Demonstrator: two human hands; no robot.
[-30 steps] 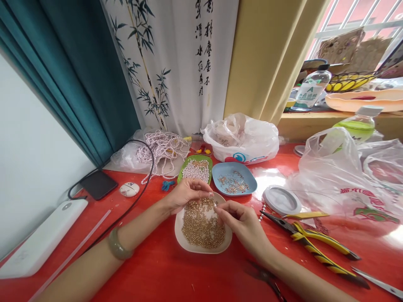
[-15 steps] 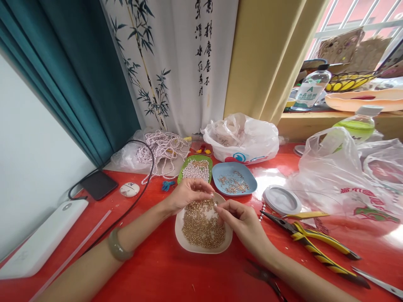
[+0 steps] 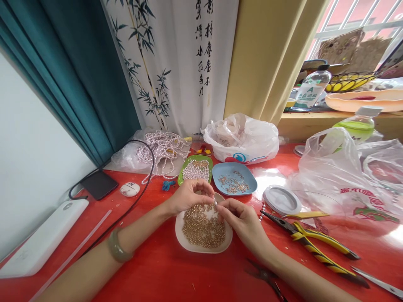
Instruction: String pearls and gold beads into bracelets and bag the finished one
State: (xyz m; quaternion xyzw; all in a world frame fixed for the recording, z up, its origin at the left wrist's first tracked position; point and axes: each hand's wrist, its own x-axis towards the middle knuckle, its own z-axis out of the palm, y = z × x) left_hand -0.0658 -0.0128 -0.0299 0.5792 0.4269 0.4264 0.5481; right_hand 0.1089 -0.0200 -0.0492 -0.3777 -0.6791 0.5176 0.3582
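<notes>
Above a cream plate (image 3: 181,237) of small gold beads (image 3: 203,228), my left hand (image 3: 192,196) and my right hand (image 3: 241,216) meet with their fingertips nearly touching. Thumb and forefinger of my left hand are pinched on something small near a white bead. Facing it, my right hand pinches too; what lies between its fingertips is too small to name. Behind the hands stand a green tray (image 3: 197,168) of white and gold beads and a blue plate (image 3: 234,178) with small gold pieces.
Yellow-black pliers (image 3: 324,251), a grey lid (image 3: 282,199) and plastic bags (image 3: 333,167) lie on the right. A dark tool (image 3: 266,277) is under my right forearm. On the left are a cable, a phone (image 3: 99,184) and a white power bank (image 3: 44,239).
My left fingertips have shifted very slightly to the right and down, toward my right fingertips. My right hand stays almost where it was, still pinched.
</notes>
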